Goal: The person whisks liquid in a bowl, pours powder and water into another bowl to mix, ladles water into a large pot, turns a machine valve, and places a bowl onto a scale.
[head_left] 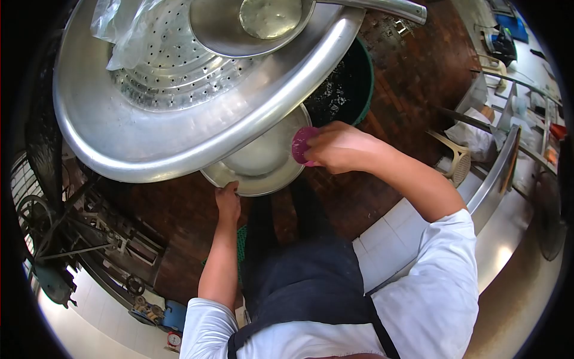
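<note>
My left hand [228, 202] grips the near rim of a round metal basin [269, 157], its fingers wrapped on the edge. Closed around a pink cup-like item [304, 145], my right hand [339, 148] is over the basin's right side. Part of the basin lies hidden under the thick rim of a large metal vessel [179, 152]. Inside that vessel are a perforated metal surface, a clear plastic bag [128, 42] and a long-handled metal pan [215, 30].
Behind the basin stands a dark green tub [366, 84] holding dark liquid. The pan's handle juts right. Machinery with a wheel is at the left; a plastic chair [459, 161] and a metal counter [502, 161] stand right. The floor is red-brown.
</note>
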A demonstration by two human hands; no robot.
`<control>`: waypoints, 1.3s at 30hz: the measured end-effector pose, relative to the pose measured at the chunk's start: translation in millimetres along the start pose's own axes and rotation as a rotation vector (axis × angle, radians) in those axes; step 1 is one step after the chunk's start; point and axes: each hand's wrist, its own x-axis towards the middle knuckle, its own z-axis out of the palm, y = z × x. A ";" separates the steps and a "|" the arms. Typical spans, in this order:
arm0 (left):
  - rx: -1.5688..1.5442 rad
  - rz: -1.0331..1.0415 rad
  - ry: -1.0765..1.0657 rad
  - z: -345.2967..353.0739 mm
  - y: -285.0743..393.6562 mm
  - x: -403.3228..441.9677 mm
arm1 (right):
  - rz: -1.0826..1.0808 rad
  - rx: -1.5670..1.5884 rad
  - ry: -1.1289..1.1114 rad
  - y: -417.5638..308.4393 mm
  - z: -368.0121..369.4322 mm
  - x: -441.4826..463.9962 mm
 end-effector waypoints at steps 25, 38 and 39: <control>-0.064 0.034 0.037 19.0 8.0 -13.8 | 0.787 0.330 -0.139 160.2 10.9 -5.1; 0.000 -0.018 0.061 7.9 4.8 -10.5 | 1.127 0.041 0.349 256.9 188.7 38.7; 0.004 -0.016 0.067 8.4 5.2 -10.3 | 1.136 0.039 0.357 253.1 190.2 40.1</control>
